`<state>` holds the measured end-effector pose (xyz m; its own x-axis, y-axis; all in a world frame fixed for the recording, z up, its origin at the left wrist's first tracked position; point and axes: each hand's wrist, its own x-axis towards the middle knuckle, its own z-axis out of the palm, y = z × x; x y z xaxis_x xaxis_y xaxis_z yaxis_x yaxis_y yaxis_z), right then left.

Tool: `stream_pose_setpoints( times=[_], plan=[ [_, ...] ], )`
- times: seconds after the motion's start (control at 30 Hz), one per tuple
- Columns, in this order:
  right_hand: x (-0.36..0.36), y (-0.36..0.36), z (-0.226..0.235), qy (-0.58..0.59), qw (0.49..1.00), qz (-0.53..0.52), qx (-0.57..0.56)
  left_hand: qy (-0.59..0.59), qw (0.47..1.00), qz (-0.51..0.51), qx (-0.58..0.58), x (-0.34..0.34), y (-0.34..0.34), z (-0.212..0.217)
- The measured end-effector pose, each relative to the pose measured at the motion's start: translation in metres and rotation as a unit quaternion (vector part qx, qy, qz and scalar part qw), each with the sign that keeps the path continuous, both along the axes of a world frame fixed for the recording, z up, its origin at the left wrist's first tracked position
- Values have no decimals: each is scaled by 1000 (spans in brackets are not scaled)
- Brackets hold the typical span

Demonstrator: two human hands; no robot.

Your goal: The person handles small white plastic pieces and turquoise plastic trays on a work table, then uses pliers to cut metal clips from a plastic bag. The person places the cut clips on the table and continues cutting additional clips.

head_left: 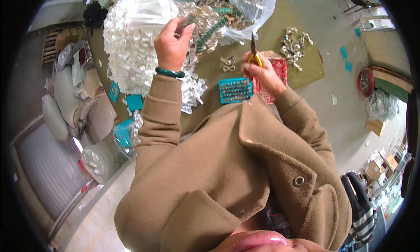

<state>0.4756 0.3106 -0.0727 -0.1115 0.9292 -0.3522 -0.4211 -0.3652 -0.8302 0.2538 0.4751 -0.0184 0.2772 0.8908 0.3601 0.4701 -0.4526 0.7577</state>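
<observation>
My left hand is closed, thumb against fingers, on a clump of silvery metal pieces with green strips, at the front of a clear plastic bag full of similar pieces. Which piece the fingertips grip is hard to make out. In my right hand is a pair of pliers with yellow handles, dark jaws pointing away from me. Just left of and below that hand lies a teal tray with rows of small metal parts. A red patterned pad lies under the right hand.
A big heap of white translucent plastic pieces covers the table's left side. Loose silvery metal pieces lie at the right, with a small cluster in the middle. Teal squares sit by the near left edge. Stuffed sacks stand left.
</observation>
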Motion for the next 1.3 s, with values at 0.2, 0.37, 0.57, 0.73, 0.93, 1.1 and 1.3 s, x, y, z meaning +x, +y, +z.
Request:
stream_pose_setpoints(
  times=[0.2,0.37,0.57,0.73,0.93,1.1,1.3],
  plan=[
    [-23,-1,1,-143,980,136,-20,-168,894,7,-414,-47,-22,-78],
    [-37,2,12,-271,948,159,58,-268,863,-63,-424,-50,-53,-78],
    [-39,0,28,-562,795,161,161,-87,947,-54,-305,-31,-80,-43],
    [-35,-16,30,-502,848,122,120,8,989,-71,-128,-26,-96,-23],
    [-25,-39,25,-506,843,117,139,55,991,-101,-62,-13,-108,-11],
    [-18,-49,25,-513,838,127,135,60,986,-101,-115,-4,-121,-7],
    [-12,-55,29,-490,846,164,133,24,985,-102,-137,4,-130,-6]
  ],
)
